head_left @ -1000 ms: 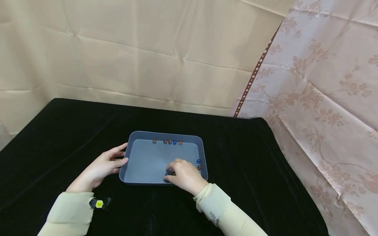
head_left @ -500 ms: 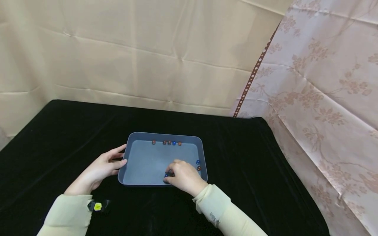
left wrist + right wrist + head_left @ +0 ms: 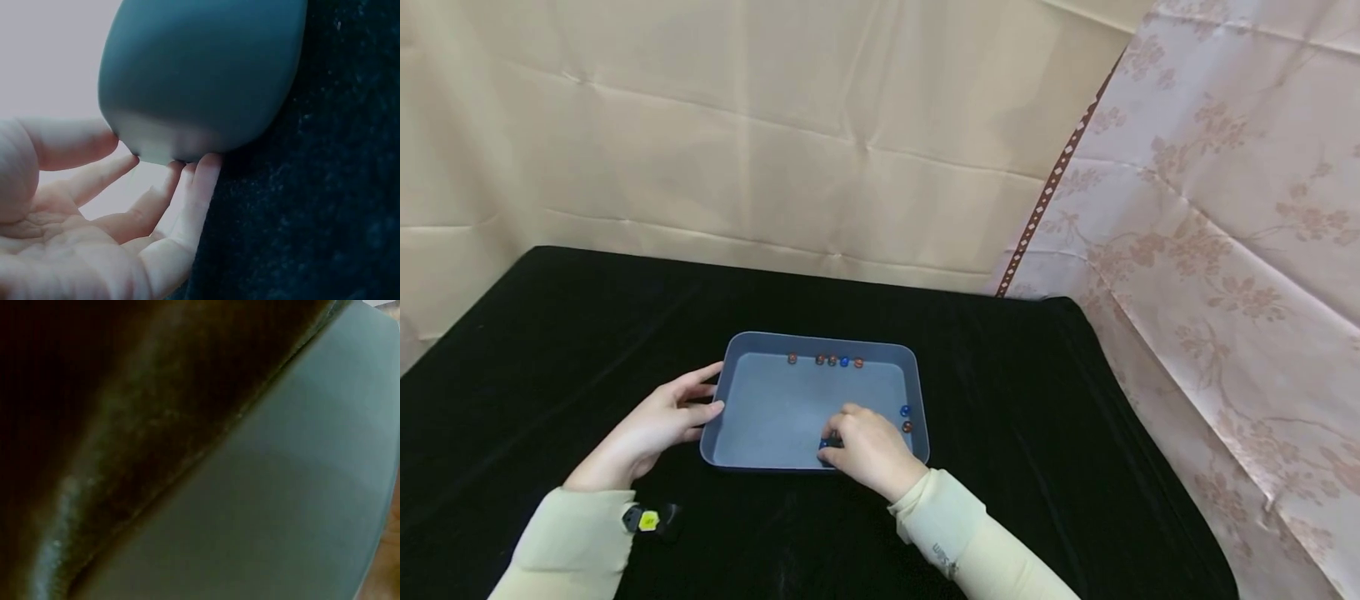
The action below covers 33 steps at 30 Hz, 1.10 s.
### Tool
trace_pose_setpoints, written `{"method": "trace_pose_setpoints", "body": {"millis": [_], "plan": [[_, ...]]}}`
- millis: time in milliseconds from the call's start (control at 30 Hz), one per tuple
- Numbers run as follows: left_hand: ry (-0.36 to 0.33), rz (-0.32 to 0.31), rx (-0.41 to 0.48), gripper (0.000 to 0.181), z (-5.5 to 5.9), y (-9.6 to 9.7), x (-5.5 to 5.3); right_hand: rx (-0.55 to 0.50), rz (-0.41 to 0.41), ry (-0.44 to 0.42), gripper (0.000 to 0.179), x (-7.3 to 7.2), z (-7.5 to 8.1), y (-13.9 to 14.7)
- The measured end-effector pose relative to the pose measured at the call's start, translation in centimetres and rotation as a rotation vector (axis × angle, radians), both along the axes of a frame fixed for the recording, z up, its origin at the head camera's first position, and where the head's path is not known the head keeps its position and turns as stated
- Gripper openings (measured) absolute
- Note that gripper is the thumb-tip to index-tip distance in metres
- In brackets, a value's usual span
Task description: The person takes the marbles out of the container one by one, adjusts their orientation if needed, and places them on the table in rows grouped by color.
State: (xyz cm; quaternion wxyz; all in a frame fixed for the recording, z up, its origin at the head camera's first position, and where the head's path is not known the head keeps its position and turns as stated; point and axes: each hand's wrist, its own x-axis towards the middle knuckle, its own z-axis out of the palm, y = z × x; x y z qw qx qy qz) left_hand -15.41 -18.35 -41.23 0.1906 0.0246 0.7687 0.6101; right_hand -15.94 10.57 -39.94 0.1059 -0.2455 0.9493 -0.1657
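Note:
A blue-grey rectangular tray (image 3: 775,412) lies on the black cloth, with several small marbles inside. Fingertips of my left hand (image 3: 658,421) touch the outside of its left end wall, thumb near the rim; in the left wrist view the fingers are spread along the tray's end wall (image 3: 200,75). Inside, near the front wall, my right hand (image 3: 874,446) is low, its thumb and fingers curled round a blue marble (image 3: 823,444). Whatever else lies under that hand is hidden. The right wrist view shows mostly blurred dark cloth and a pale surface.
Along the tray's back wall sit brown marbles (image 3: 832,360) and a blue marble (image 3: 845,362). Another blue marble (image 3: 905,411) and a brown marble (image 3: 907,427) are by the right wall. Black cloth (image 3: 1000,400) covers the table, with beige curtain (image 3: 700,142) behind.
Almost nothing differs; the whole view shifts slightly. My left hand stays at the tray's end, and my right hand stays round the blue marble at the front.

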Motion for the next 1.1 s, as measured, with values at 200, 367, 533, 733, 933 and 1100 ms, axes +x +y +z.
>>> {"method": "trace_pose_setpoints", "body": {"millis": [200,367,533,733,933,1100], "plan": [[-0.002,0.013,-0.005,0.067,0.31,0.25,0.13,0.010,0.006,0.006,0.019,0.05,0.08,0.04],[-0.006,0.012,-0.004,0.068,0.41,0.27,0.15,0.005,0.010,0.013,0.018,0.06,0.18,0.12],[-0.006,0.010,-0.001,0.067,0.31,0.17,0.25,-0.003,0.016,0.014,0.017,0.14,0.19,0.09],[0.004,0.010,0.002,0.066,0.18,0.07,0.28,-0.019,0.019,0.024,0.015,0.19,0.15,0.00],[0.002,0.015,-0.002,0.066,0.18,0.10,0.27,-0.065,0.013,0.021,0.012,0.17,0.16,0.16],[-0.007,0.020,-0.005,0.067,0.22,0.00,0.35,-0.126,0.006,0.002,0.012,0.09,0.32,0.27]]}}
